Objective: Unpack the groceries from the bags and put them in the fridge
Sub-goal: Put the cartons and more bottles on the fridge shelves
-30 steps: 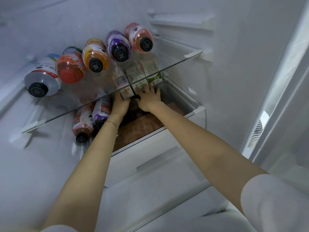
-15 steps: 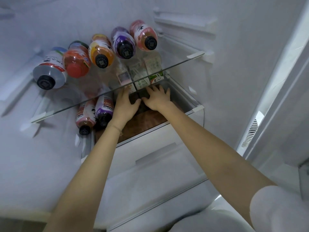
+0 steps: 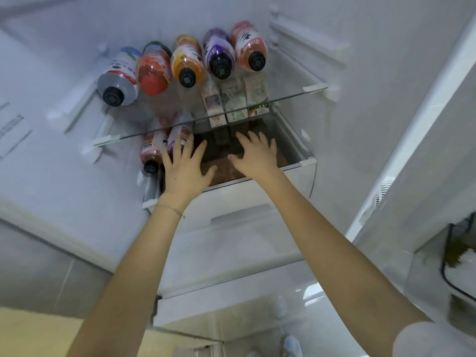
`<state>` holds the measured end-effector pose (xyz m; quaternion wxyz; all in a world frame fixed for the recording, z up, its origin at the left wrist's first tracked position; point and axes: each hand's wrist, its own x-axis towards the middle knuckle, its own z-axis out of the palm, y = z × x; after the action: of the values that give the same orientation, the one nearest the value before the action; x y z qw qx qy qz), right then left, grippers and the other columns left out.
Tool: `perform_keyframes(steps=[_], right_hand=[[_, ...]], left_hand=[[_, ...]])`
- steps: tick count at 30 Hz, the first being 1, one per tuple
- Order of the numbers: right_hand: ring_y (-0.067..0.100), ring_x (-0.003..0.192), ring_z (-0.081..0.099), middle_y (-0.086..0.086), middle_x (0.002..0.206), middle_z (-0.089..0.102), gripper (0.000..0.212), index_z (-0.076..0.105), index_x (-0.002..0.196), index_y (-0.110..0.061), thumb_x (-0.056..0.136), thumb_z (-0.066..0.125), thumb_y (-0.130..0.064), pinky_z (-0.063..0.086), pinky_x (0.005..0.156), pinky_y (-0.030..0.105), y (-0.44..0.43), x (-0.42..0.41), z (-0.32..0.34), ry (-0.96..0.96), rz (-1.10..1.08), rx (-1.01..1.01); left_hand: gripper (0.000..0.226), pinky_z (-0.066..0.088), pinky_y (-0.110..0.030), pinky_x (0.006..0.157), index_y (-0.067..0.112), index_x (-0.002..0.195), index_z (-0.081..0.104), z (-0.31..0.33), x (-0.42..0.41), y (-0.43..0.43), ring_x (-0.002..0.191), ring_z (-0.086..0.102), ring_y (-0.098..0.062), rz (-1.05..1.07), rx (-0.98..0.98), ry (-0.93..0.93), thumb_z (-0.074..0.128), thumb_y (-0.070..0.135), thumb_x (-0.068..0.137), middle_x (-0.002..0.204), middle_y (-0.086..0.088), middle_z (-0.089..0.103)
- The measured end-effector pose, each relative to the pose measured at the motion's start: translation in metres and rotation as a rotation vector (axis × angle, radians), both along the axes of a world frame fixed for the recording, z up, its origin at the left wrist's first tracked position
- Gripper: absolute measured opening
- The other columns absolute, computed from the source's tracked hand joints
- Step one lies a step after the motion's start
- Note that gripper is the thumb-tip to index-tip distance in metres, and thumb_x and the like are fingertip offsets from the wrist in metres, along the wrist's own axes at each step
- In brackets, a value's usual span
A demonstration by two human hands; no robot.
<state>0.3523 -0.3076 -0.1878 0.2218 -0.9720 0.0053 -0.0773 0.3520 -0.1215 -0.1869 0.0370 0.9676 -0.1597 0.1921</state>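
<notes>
White cartons (image 3: 234, 109) beyond right hand (image 3: 255, 158)

Home kitchen, prob.: an open fridge (image 3: 334, 34) w/ white walls took up the whole view. Above the left hand (image 3: 184, 171) and right hand (image 3: 255, 155), a glass shelf (image 3: 291, 95) carried five bottles (image 3: 219, 55) on their sides. Three cartons (image 3: 235, 106) stood just beyond both hands, and a white drawer (image 3: 257, 197) sat below the wrists.

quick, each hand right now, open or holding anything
left hand: open, fingers spread, holding nothing
right hand: open, fingers spread, holding nothing
</notes>
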Motion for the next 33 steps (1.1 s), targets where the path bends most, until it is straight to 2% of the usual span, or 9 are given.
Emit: perform_keyframes(steps=[5, 11, 20, 29, 33], right_hand=[[0.03, 0.148, 0.007, 0.007, 0.16, 0.019, 0.068, 0.022, 0.153, -0.027, 0.094, 0.046, -0.05, 0.003, 0.119, 0.053, 0.001, -0.037, 0.005, -0.02, -0.001, -0.054], [0.029, 0.148, 0.007, 0.006, 0.16, 0.018, 0.068, 0.021, 0.152, -0.028, 0.094, 0.046, -0.052, 0.004, 0.118, 0.051, 0.004, -0.108, 0.006, -0.113, -0.039, -0.096], [0.027, 0.149, -0.001, 0.004, 0.162, 0.008, 0.07, 0.012, 0.154, -0.029, 0.095, 0.042, -0.053, 0.0, 0.12, 0.048, 0.025, -0.219, 0.012, -0.006, -0.094, -0.107], [0.025, 0.149, 0.0, 0.003, 0.162, 0.008, 0.071, 0.012, 0.154, -0.03, 0.095, 0.045, -0.051, -0.001, 0.12, 0.045, 0.017, -0.311, 0.028, -0.061, -0.131, -0.095], [0.025, 0.149, 0.003, 0.003, 0.162, 0.013, 0.07, 0.016, 0.154, -0.031, 0.094, 0.047, -0.051, 0.002, 0.119, 0.046, 0.003, -0.365, 0.032, -0.133, -0.18, -0.09]], left_hand=[[0.067, -0.006, -0.056, 0.116, 0.024, 0.15, 0.034, 0.002, -0.038, 0.009, 0.149, 0.002, -0.031, 0.049, -0.008, 0.012, 0.054, 0.05, 0.091, 0.159, -0.008, 0.023], [0.065, -0.008, -0.055, 0.117, 0.024, 0.15, 0.032, 0.009, -0.081, 0.018, 0.149, -0.001, -0.029, -0.005, -0.048, 0.006, 0.05, 0.05, 0.093, 0.161, -0.006, 0.018], [0.067, -0.007, -0.055, 0.117, 0.027, 0.152, 0.026, 0.006, -0.152, 0.032, 0.15, -0.004, -0.028, -0.102, -0.042, 0.084, 0.047, 0.054, 0.094, 0.162, -0.005, 0.015], [0.066, -0.009, -0.053, 0.118, 0.027, 0.152, 0.026, 0.013, -0.223, 0.0, 0.15, -0.004, -0.028, -0.263, -0.074, 0.078, 0.046, 0.053, 0.095, 0.162, -0.005, 0.015], [0.066, -0.003, -0.054, 0.118, 0.027, 0.151, 0.029, 0.018, -0.267, -0.035, 0.15, 0.0, -0.026, -0.345, -0.127, 0.071, 0.049, 0.052, 0.094, 0.16, -0.004, 0.021]])
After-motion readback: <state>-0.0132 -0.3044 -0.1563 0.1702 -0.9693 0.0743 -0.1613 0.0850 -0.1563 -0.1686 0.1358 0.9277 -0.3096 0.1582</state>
